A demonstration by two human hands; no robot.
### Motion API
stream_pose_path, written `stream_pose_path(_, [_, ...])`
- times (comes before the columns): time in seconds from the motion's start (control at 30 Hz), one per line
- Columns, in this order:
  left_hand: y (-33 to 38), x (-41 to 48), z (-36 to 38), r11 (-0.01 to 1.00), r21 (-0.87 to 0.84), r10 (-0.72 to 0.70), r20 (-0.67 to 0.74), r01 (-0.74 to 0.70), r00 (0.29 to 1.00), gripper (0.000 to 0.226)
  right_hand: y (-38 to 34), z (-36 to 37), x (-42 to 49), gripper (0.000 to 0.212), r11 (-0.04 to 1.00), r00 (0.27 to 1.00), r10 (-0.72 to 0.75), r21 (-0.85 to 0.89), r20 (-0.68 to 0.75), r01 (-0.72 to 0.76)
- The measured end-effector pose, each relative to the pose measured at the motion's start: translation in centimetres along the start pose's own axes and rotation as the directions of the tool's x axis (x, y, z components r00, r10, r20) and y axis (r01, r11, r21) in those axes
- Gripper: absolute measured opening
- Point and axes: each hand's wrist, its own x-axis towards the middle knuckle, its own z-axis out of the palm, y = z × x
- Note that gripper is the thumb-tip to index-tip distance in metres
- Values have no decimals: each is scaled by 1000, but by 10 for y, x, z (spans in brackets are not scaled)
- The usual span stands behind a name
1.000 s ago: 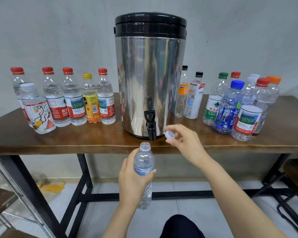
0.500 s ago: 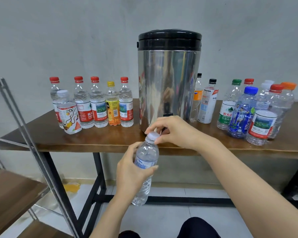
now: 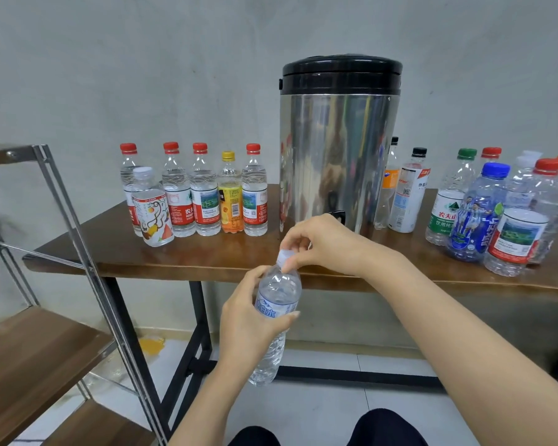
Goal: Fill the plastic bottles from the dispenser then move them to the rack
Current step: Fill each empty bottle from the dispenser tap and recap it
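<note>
Two hands meet on one clear plastic bottle [image 3: 279, 286] held upright in the air, in front of the table's near edge and below the tabletop. Left hand [image 3: 247, 321] wraps its fingers and thumb round the bottle's labelled middle; right hand [image 3: 324, 243] comes down from above, fingertips pinching the white cap [image 3: 284, 254] that sits on the bottle's neck. Just behind the right hand stands the steel dispenser [image 3: 335, 156] with a black lid, its black tap [image 3: 337, 215] mostly hidden by the knuckles. The dispenser rests on a brown wooden table [image 3: 207, 257] with black legs. Six capped bottles [image 3: 203, 194] stand in a cluster to its left, most with red caps, one yellow; a larger group of capped bottles [image 3: 477, 214] stands to its right. A metal-framed rack [image 3: 78, 239] with wooden shelves stands at far left, beside the table.
</note>
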Motion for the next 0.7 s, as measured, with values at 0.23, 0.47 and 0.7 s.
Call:
stream_pose_path(0.23, [-4, 4, -6, 1000, -16, -23, -24, 22, 999, 73, 2, 9, 4, 42, 994, 997, 81, 79, -5, -80])
stream_pose_path(0.47, [-15, 11, -14, 998, -28, -50, -47, 48, 998, 75, 4, 21, 21, 38, 968, 996, 27, 249, -85, -5])
stream_pose_path(0.7, [-31, 27, -36, 995, -37, -97, -132, 93, 986, 77, 3, 61, 47, 39, 951, 950, 50, 305, -308, 49])
